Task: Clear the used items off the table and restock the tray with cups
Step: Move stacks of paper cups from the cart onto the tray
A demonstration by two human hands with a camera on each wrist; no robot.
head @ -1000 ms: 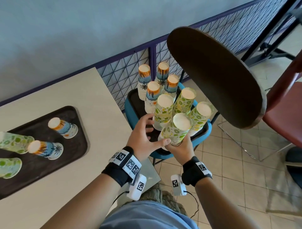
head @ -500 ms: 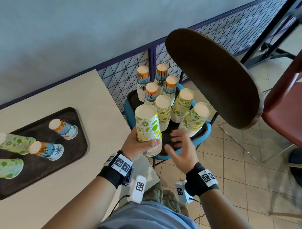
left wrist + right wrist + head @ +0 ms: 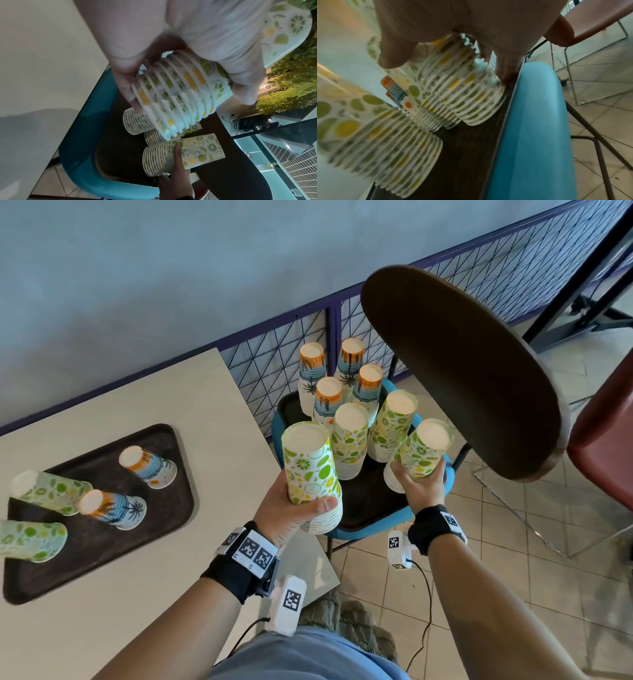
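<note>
My left hand (image 3: 308, 508) grips a nested stack of lime-patterned paper cups (image 3: 310, 470), bottoms up, held in the air between the table corner and the blue chair. In the left wrist view the same held stack (image 3: 180, 97) fills the palm. My right hand (image 3: 416, 484) wraps its fingers round the lower part of another lime stack (image 3: 423, 451), which stands on the dark tray (image 3: 363, 501) on the chair seat. The right wrist view shows thumb and fingers either side of that stack (image 3: 462, 88). On the table lies a dark serving tray (image 3: 102, 542) with several cups.
More lime stacks (image 3: 351, 436) and several beach-print stacks (image 3: 327, 402) stand on the blue chair (image 3: 448, 479). Its brown backrest (image 3: 462, 388) hangs over the right side. A purple wire fence (image 3: 274, 364) runs behind; a red chair (image 3: 603, 440) is at far right.
My left hand lifted the lime stack off the chair tray and carried it left and up. My right hand let go of it and moved right onto another lime stack.
</note>
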